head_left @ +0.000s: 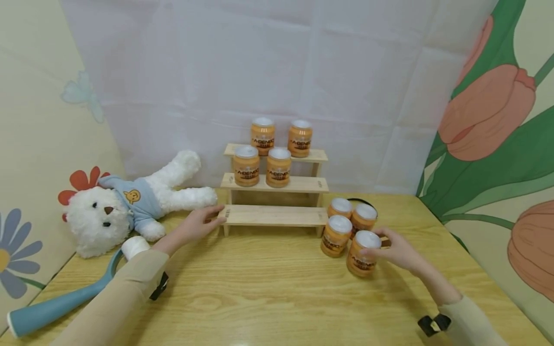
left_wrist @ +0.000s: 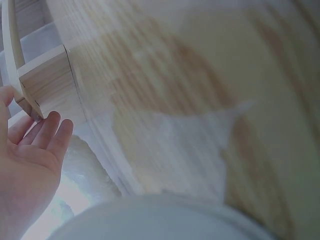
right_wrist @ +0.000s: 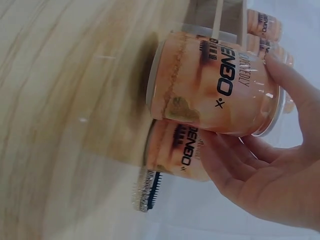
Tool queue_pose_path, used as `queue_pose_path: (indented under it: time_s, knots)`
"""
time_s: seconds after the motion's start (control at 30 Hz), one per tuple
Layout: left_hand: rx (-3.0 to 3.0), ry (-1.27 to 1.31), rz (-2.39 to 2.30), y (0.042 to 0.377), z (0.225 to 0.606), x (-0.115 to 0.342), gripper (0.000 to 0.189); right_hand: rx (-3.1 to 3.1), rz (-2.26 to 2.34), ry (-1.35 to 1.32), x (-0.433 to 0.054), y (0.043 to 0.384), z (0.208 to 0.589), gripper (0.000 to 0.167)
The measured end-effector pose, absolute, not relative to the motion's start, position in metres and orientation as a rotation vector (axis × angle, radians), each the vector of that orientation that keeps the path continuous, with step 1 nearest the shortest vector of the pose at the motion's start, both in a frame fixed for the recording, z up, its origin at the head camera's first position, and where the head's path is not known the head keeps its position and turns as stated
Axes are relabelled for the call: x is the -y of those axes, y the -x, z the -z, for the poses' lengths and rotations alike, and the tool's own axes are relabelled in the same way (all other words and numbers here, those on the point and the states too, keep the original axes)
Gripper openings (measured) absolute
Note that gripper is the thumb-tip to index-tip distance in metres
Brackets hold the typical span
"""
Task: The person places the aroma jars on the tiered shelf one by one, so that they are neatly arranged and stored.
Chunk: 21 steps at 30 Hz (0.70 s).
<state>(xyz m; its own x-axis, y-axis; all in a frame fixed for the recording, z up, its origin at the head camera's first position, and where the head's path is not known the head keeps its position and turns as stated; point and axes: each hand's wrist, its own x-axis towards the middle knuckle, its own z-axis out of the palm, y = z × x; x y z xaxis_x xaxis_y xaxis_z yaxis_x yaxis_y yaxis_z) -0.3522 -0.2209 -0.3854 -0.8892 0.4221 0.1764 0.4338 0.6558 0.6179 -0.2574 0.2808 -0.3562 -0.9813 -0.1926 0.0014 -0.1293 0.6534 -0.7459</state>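
My right hand [head_left: 400, 251] grips an orange jar [head_left: 362, 262] with a pale lid, thumb on the near side and fingers behind. In the right wrist view the gripped jar [right_wrist: 215, 82] stands close over the table, with another orange jar [right_wrist: 175, 150] past it. Several more orange jars [head_left: 334, 240] cluster beside it at the right end of a three-step wooden shelf [head_left: 277, 216]. My left hand [head_left: 196, 226] holds the left end of the lowest step, thumb above and fingers below in the left wrist view. Two jars [head_left: 246, 168] stand on the middle step, two [head_left: 300, 139] on the top.
A white plush toy [head_left: 97, 216] in a blue shirt lies at the left. In front of it is a blue-handled tool [head_left: 65, 302] with a white roll [head_left: 135, 247]. A bristled brush [right_wrist: 147, 190] shows behind the jars. A white cloth [head_left: 259, 57] hangs behind the shelf.
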Motion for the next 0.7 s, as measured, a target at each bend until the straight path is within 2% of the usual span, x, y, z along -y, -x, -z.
queue_pose_path:
  time_s: [0.43, 0.7]
  knots:
    - [2.847, 0.741, 1.066, 0.353, 0.385, 0.223, 0.061, -2.823, 1.291, 0.289, -0.264, 0.245, 0.309, 0.061]
    - [2.847, 0.748, 1.067, 0.353, 0.386, 0.222, 0.06, -2.872, 1.363, 0.285, -0.253, 0.255, 0.292, 0.063]
